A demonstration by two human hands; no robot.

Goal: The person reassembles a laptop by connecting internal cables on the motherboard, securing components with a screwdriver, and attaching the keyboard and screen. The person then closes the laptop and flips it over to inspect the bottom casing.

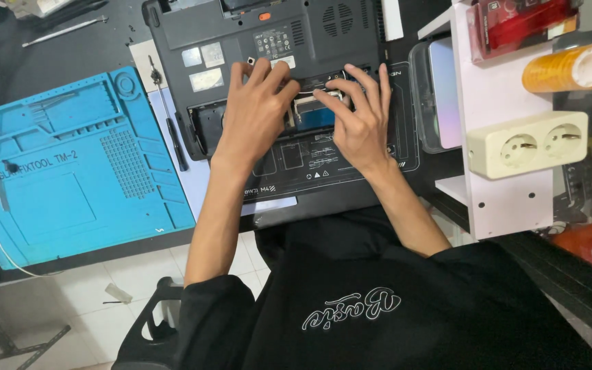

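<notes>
An upturned black laptop (241, 31) lies on a black work mat (323, 171), its bottom cover facing me. An open bay near its front edge shows a blue and silver component (313, 113). My left hand (251, 113) rests on the left side of that bay, fingertips curled at its upper rim. On the bay's right side my right hand (361, 113) presses down with spread fingers. Both hands touch the component area; what is under the fingers is hidden.
A blue silicone repair mat (70, 171) lies to the left, with a black screwdriver (173, 130) beside the laptop. A metal pry tool (63, 31) lies at the back left. At the right a white shelf (501, 199) carries a cream double socket (529, 144), an amber tape roll (573, 65) and a red box (522, 24).
</notes>
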